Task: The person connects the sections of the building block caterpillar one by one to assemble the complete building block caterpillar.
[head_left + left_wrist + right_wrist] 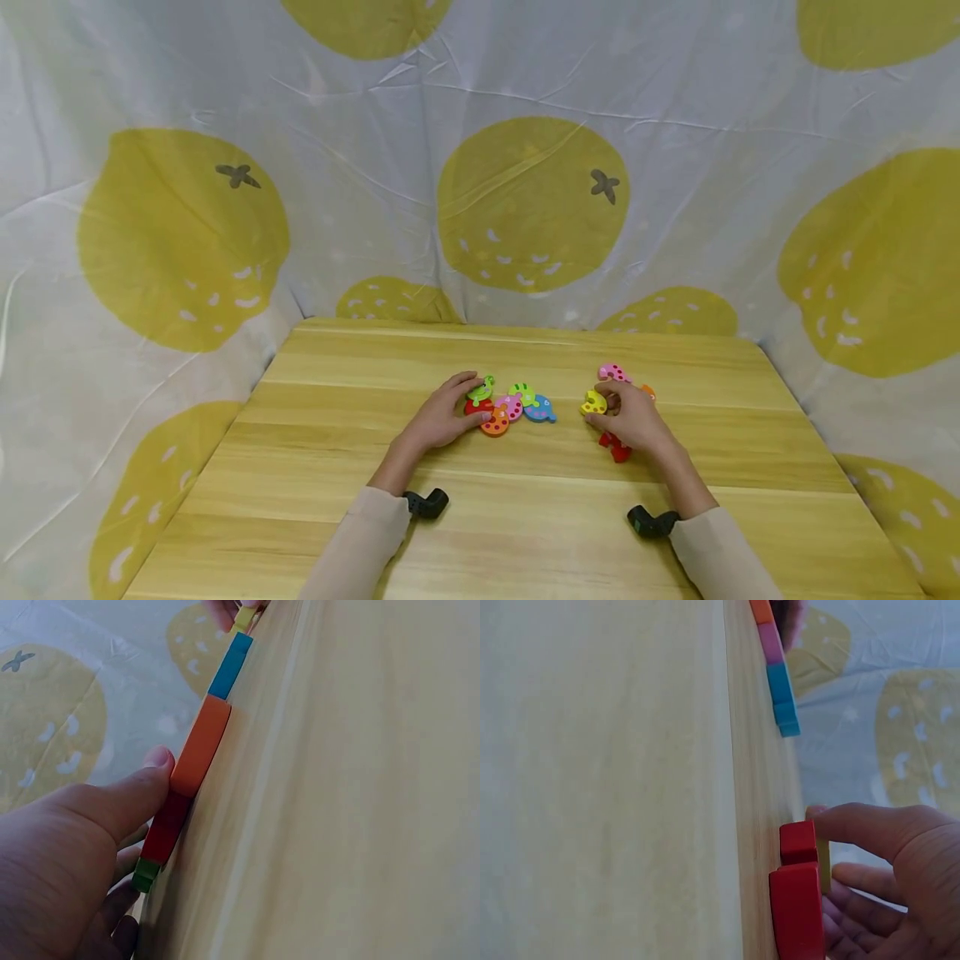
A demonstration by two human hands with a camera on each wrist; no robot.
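A row of joined caterpillar puzzle pieces lies on the table: a green head (481, 390), then red, orange (495, 422), pink (509, 407), light green (522, 392) and blue (540, 408). My left hand (443, 415) grips the head end, its thumb against the edge by the red and orange pieces in the left wrist view. Right of the blue end, my right hand (634, 417) pinches a yellow puzzle piece (593, 403) between thumb and fingers. In the right wrist view, a red piece (797, 911) partly hides the yellow one.
Around my right hand lie loose pieces: a pink one (613, 372) behind it, an orange one (648, 392) partly hidden, and the red one in front. A fruit-print cloth (360, 192) hangs along the back and sides of the wooden table (525, 525).
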